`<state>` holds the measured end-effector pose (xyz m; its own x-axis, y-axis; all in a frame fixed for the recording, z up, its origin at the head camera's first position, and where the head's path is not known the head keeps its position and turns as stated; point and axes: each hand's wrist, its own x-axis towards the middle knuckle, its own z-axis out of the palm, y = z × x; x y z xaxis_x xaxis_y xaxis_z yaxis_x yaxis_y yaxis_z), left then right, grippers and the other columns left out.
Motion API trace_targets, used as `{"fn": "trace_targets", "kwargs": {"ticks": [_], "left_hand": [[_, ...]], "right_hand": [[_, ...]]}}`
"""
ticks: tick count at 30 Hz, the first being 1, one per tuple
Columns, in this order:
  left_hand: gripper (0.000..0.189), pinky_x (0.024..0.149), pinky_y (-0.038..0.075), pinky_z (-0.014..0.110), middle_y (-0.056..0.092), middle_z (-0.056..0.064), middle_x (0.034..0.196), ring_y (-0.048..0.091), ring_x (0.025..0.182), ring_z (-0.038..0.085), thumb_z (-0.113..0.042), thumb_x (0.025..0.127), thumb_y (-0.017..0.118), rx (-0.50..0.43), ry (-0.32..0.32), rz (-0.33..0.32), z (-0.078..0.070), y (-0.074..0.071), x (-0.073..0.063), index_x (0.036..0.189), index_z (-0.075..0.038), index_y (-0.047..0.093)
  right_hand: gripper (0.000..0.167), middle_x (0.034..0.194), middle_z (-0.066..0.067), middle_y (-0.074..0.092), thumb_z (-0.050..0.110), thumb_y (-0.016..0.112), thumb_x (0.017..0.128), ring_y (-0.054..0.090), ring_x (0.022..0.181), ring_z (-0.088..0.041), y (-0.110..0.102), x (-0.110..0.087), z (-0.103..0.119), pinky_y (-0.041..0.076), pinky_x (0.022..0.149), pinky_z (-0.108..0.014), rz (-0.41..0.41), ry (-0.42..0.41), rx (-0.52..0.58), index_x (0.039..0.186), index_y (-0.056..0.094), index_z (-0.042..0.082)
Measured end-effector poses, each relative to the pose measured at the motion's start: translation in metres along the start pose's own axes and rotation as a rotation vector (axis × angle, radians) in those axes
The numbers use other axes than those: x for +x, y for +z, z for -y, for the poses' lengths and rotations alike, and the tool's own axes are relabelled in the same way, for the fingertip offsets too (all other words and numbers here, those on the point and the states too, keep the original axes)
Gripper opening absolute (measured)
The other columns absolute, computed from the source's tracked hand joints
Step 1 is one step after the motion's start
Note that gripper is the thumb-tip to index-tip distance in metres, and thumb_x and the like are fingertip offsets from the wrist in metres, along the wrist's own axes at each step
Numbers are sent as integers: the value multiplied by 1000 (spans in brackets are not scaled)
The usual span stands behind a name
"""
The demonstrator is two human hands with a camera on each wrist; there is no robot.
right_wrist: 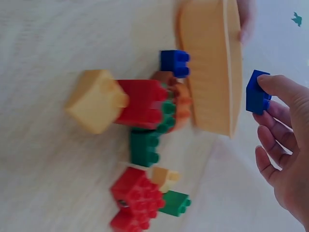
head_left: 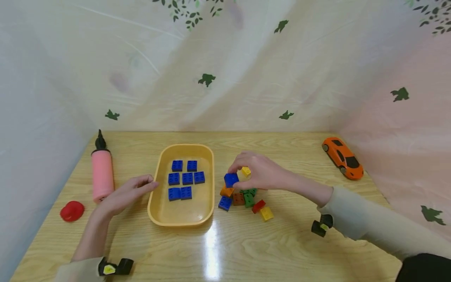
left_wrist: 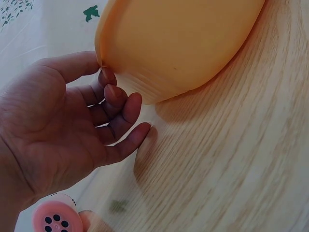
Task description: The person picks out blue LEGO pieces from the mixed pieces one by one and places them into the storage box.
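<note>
My right hand (head_left: 258,170) pinches a blue toy brick (right_wrist: 257,93) between thumb and fingers, lifted over a loose pile of bricks. On the left, my left hand (head_left: 128,194) holds the near-side rim of a yellow-orange tray (head_left: 181,217), thumb at the lip and fingertips just beneath it. Several blue bricks (head_left: 187,178) lie in rows inside the tray. The pile holds another blue brick (head_left: 224,203), a brown brick (head_left: 238,199), a yellow brick (head_left: 266,214), a red brick (right_wrist: 140,103), and green and orange ones.
A pink hand pump (head_left: 102,174) with a black nozzle lies left of the tray, near a red round object (head_left: 72,211). At the far right of the wooden table (head_left: 282,250) sits an orange toy car (head_left: 342,158). A patterned cloth (head_left: 232,94) hangs behind.
</note>
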<state>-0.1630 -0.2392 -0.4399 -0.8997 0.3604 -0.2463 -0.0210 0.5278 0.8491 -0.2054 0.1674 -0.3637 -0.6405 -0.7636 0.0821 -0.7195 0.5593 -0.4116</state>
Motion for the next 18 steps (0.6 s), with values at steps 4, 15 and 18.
{"fn": "trace_targets", "kwargs": {"ticks": [4, 15, 18], "left_hand": [[37, 69, 33, 30, 44, 8, 87, 45, 83, 19, -39, 108, 51, -6, 2, -2, 1, 0, -1, 100, -2, 53], [36, 68, 33, 31, 44, 8, 86, 45, 81, 21, -37, 108, 51, -22, 21, -1, 2, 0, -1, 99, -2, 54], [36, 69, 33, 31, 44, 8, 87, 45, 82, 21, -37, 108, 51, -23, 18, 0, 1, 0, -1, 99, -2, 54]], "right_hand": [[29, 108, 7, 73, 33, 84, 86, 62, 102, -15, -4, 18, 4, 53, 92, -39, -28, 17, 25, 111, 76, 21], [31, 108, 7, 72, 36, 83, 86, 61, 102, -13, 2, 58, 19, 51, 92, -34, 12, 5, 3, 113, 76, 22], [31, 108, 6, 73, 34, 84, 86, 63, 102, -14, 7, 65, 21, 52, 93, -33, 25, -5, 9, 112, 76, 20]]}}
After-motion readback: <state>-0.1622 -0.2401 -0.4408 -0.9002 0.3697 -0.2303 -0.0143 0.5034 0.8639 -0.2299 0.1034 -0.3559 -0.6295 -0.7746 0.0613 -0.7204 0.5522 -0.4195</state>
